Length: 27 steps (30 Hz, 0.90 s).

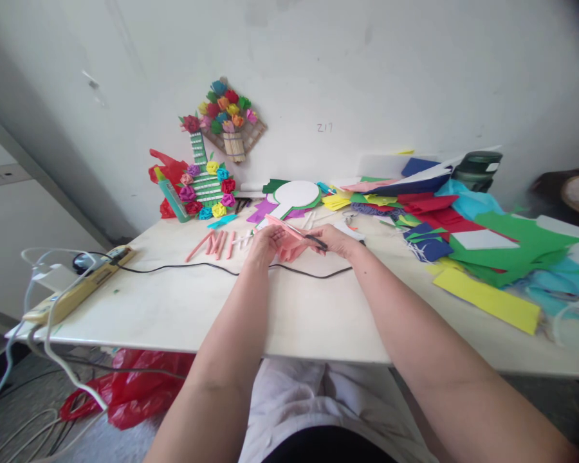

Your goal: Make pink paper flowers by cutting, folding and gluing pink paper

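Over the middle of the table, my left hand [267, 240] is closed on a strip of salmon-pink paper [284, 226]. My right hand [335, 241] grips a pair of scissors [314, 240] with dark handles, their blades lying along the pink strip. More salmon-pink paper [290, 251] hangs or lies beneath the two hands; which of these I cannot tell. Left of my left hand lie several rolled pink paper pieces [219, 245] and a few thin white sticks [244, 239]. Behind the hands rests a white round-headed paddle shape [296, 195] with a green border.
Coloured paper sheets [492, 251] pile up at the right, with a dark green jar [477, 168] behind. A paper-flower guitar [207, 183] and a glue bottle [171, 198] stand back left. A black cable [159, 267] crosses the table from a power strip [84, 283].
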### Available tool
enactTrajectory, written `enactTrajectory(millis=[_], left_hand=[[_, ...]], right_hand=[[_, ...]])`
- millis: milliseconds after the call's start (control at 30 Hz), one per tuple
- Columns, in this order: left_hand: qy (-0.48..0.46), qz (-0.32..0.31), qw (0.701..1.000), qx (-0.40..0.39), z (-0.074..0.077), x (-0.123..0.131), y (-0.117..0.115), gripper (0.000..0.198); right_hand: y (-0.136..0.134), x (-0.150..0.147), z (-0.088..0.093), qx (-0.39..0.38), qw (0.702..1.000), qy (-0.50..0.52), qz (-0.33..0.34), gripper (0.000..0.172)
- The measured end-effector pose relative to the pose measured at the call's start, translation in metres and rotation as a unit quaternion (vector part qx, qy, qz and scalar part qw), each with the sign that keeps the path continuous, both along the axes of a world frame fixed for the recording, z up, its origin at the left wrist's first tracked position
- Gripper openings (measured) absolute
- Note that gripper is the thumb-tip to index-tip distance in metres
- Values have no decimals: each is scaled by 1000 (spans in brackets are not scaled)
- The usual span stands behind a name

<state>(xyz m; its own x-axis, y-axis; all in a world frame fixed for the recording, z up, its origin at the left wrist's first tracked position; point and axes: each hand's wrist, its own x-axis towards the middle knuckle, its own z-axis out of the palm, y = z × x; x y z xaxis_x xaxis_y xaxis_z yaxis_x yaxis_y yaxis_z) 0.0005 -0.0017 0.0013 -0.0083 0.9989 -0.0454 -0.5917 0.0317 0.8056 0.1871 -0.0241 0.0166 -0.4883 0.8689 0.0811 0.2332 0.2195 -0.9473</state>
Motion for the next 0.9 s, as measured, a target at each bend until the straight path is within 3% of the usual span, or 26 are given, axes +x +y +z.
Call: enactTrajectory(millis=[900], left_hand=[[-2,23,1000,8,-1,2,1,3]], right_hand=[[-4,-4,3,40,998,-56,-14,49]])
